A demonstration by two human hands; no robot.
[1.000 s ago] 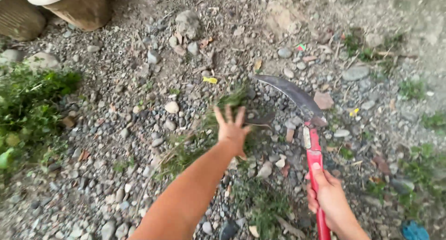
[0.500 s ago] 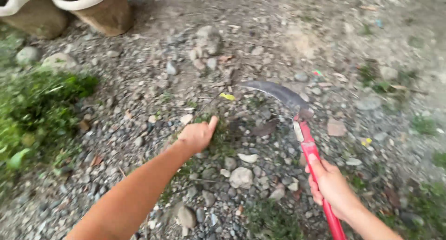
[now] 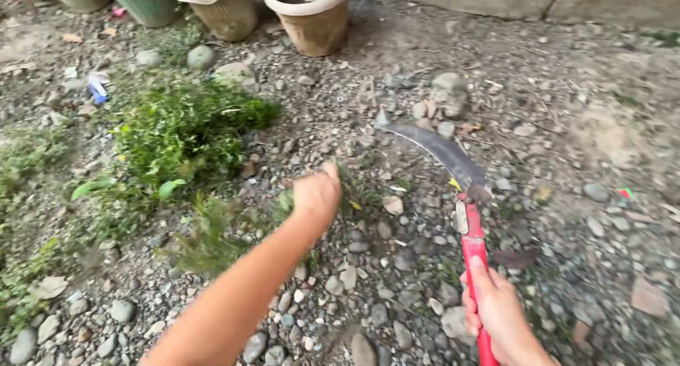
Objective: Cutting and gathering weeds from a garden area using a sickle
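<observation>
My left hand point(image 3: 317, 196) is curled into a fist over the gravel, with blurred green blades of a weed tuft point(image 3: 283, 204) sticking out at its left side. My right hand point(image 3: 499, 313) grips the red handle point(image 3: 473, 247) of a sickle at the lower right. The sickle's dark curved blade point(image 3: 439, 150) arcs up and to the left, its tip point(image 3: 382, 121) a short way to the right of and beyond my left hand. A few sparse weeds point(image 3: 365, 192) grow between the fist and the blade.
A dense patch of green weeds point(image 3: 184, 128) spreads to the left. Tan pots point(image 3: 312, 22) point(image 3: 223, 10) and a green pot point(image 3: 145, 1) stand along the top edge. A large stone point(image 3: 450, 89) and a concrete slab point(image 3: 531, 1) lie beyond the blade.
My left hand went from spread open to a fist on the weeds and drew left. The view swung up, showing the pots. The sickle stayed in my right hand.
</observation>
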